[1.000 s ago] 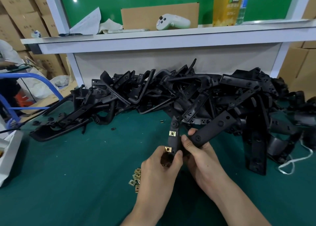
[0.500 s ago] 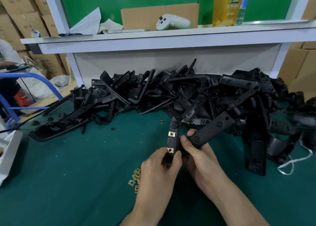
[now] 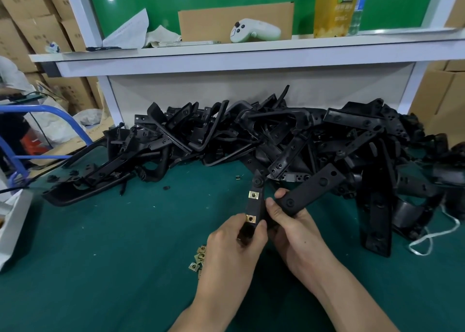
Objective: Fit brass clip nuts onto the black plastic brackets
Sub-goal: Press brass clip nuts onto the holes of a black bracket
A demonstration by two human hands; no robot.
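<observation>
Green felt covers the desk point(image 3: 100, 269), and along its far edge, against a white panel, lies a big tangled pile point(image 3: 226, 140) of black plastic brackets. Just in front of the pile, about at its middle, a person holds one bracket point(image 3: 310, 188) up off the desk with both hands. It is a two-armed piece: a wide arm slants up toward the pile's right half, and a narrow arm points up at the pile's near edge.

The right hand point(image 3: 294, 228) is wrapped round the lower end of the wide arm, thumb and forefinger curled over it. The left hand point(image 3: 234, 246) pinches the bottom of the narrow arm, its thumb tip right beside the lower clip nut point(image 3: 250, 218). An upper clip nut point(image 3: 253, 194) sits on the same arm, nearer the pile. Both are brass and seated on the plastic.

Loose clip nuts point(image 3: 198, 258) lie in a small heap on the felt, further out from the pile than the hands and partly hidden by the left wrist.

Above the pile runs a white shelf point(image 3: 251, 52) carrying a white game controller point(image 3: 254, 30), a sheet of cardboard point(image 3: 234, 17) and a yellow carton point(image 3: 334, 7). Off the pile's left end stand a blue metal frame point(image 3: 50, 110) and stacked cardboard boxes point(image 3: 30, 30). A white cord point(image 3: 432, 238) trails by its right end.
</observation>
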